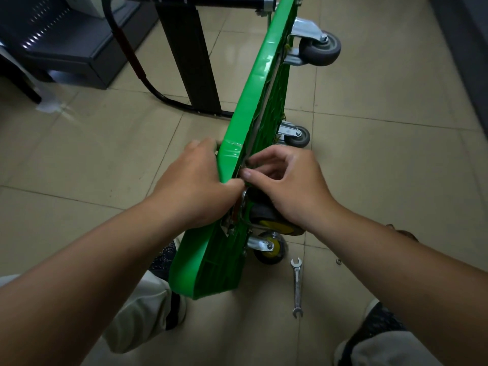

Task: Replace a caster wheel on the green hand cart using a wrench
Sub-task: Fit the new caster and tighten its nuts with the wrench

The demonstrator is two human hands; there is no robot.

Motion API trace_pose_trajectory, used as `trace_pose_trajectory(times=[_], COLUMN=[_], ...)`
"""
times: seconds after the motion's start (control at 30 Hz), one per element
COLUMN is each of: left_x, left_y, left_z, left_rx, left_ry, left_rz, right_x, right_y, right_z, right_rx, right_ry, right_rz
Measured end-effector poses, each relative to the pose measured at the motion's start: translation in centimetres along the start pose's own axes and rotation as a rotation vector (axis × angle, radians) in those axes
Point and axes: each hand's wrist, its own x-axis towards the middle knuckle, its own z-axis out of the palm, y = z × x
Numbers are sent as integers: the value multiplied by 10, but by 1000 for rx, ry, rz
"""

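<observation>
Two hands: left, right grip green cart | wrench on floor

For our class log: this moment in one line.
cart on edge; left hand grips cart; right hand pinches cart above caster; wrench on floor

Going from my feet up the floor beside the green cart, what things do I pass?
Beside the cart: wrench → lower yellow wheel → right hand → near grey wheel → far grey wheel.
</observation>
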Motion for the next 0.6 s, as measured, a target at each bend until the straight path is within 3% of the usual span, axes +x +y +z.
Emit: trace_pose_trajectory(times=[0.27, 0.6], left_x=[0, 1], left_y=[1, 0], left_z=[2, 2], left_rx=[37, 4], left_ry=[24, 3], left_rz=[0, 6], right_x=[2, 5], right_y=[0, 5], right_z=[-12, -6], right_rx=[7, -97], right_ry=[-101, -97], right_rz=[-34, -13])
